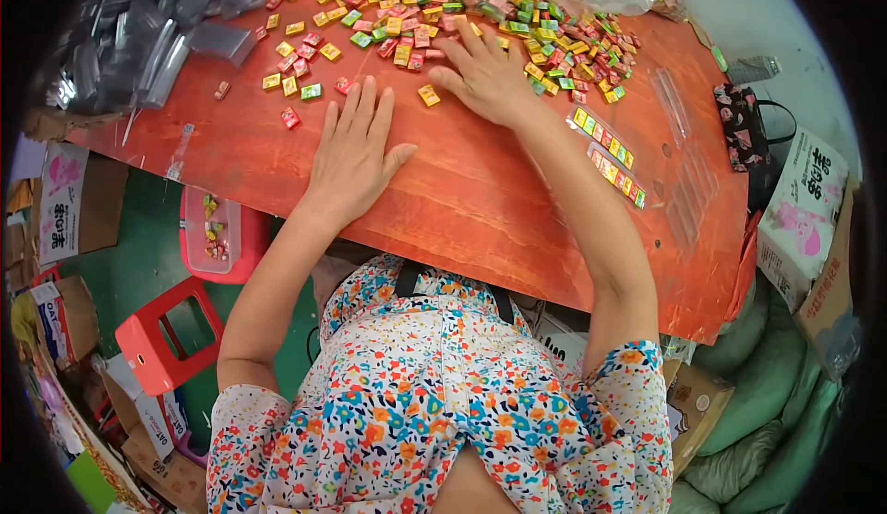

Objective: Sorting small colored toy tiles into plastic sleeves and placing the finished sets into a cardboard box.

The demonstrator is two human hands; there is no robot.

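The left hand [354,149] was laid flat and empty on the red table [480,200]. At one o'clock, the right hand [485,75] was spread over small wrapped candies [407,29], seemingly to gather them; nothing was gripped.

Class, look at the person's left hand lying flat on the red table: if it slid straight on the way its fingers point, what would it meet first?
Most likely the small red wrapped candy just beyond the left hand's fingertips; more loose candies lie behind it.

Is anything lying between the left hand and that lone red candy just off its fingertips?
Nothing visible. The left hand lies flat on the table, and only bare wood separates its fingers from the red candy. The right hand is off to the other side.
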